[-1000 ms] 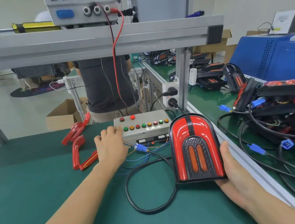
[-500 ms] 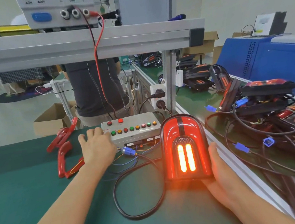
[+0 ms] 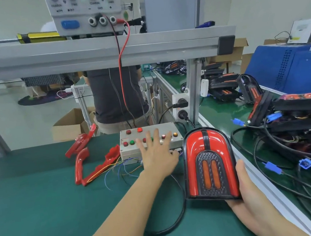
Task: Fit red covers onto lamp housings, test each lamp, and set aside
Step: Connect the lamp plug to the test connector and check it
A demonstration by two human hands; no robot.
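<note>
So the counter (image 3: 35, 209) is covered in a dark green mat, with an aluminium frame shelf (image 3: 95, 53) running across overhead that carries a white bench power supply (image 3: 84, 11) with a red lead (image 3: 121, 50) dropping down from it. Room is a workshop with a pale floor, and a person in a dark shirt (image 3: 115, 95) stands on the far side of the counter. An open cardboard box (image 3: 68, 125) sits on the floor back there; can't see what's in it.

The grey test box with coloured round buttons (image 3: 127, 150) sits near the far edge of the counter. The left hand (image 3: 158, 156) hovers over it with its grip spread, fingers straight and fanned over the button row. Just right of that is the red arch-shaped lamp with the black centre stripe and two orange strips (image 3: 209, 164), tilted up off the mat; the right hand (image 3: 244, 187) cups its right edge and bottom corner, grip curled around it. A black cable (image 3: 179, 218) loops on the mat beside the lamp. Loose red plastic covers (image 3: 84, 164) lie left of the test box. A tangled pile of black lamp housings and wiring with blue plugs (image 3: 297, 130) sits on the neighbouring counter to the right, next to a blue cabinet (image 3: 290, 67)
</note>
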